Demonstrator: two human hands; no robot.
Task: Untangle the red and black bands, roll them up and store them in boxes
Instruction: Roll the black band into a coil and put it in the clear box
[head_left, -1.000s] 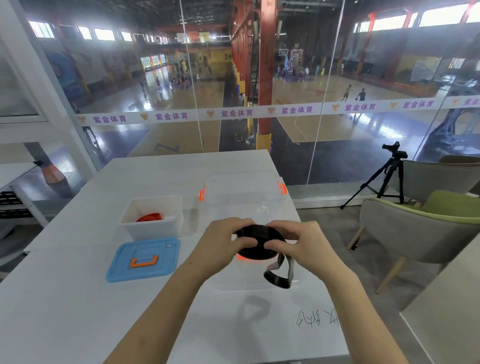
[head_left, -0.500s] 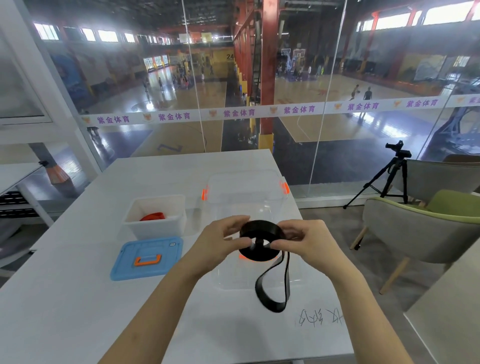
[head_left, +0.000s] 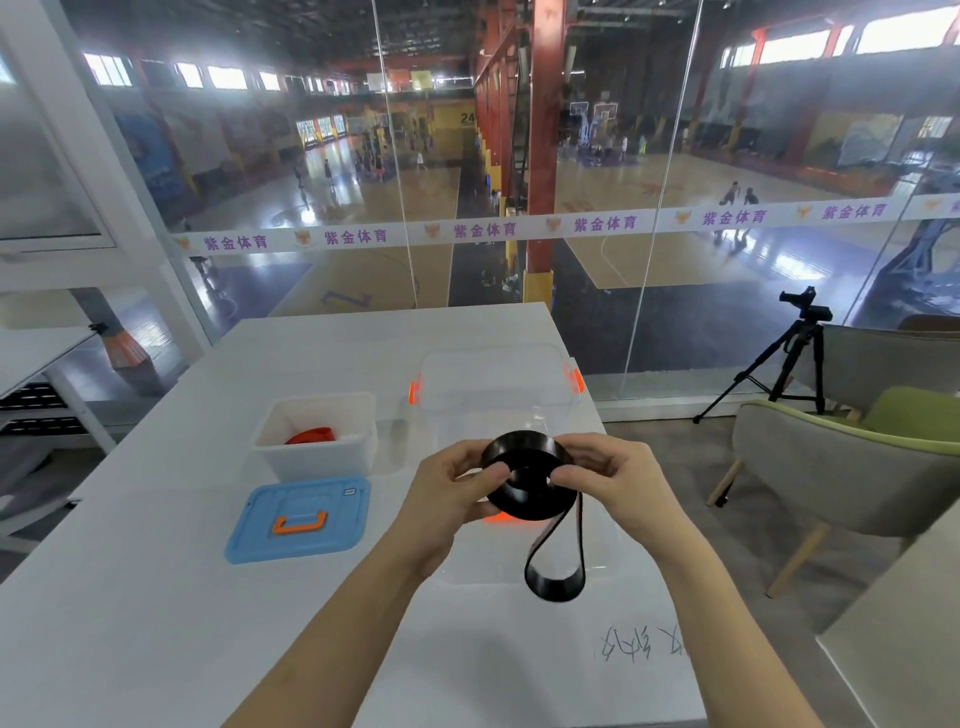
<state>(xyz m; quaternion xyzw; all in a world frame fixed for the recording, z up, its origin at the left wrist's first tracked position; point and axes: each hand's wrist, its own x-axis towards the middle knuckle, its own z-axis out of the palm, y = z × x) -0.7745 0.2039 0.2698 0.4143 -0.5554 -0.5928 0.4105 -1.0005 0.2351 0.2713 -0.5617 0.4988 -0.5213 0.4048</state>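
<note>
Above the table's middle I hold a black band (head_left: 527, 480), most of it wound into a flat coil. My left hand (head_left: 447, 493) pinches the coil's left side and my right hand (head_left: 618, 480) pinches its right side. A loose loop of the band hangs down below the coil to just above the table. The red band (head_left: 311, 435) lies rolled inside a small white box (head_left: 317, 457) to the left. A clear box with orange clips (head_left: 498, 384) stands behind my hands.
A blue lid with an orange handle (head_left: 298, 519) lies in front of the white box. A clear lid (head_left: 597, 551) lies flat under my hands. Glass wall runs behind the white table (head_left: 156, 597). A tripod (head_left: 795, 358) and chairs (head_left: 841, 467) stand to the right.
The hanging loop of the black band has dropped lower and grown longer. Both hands have lifted the coil slightly and kept their hold on it.
</note>
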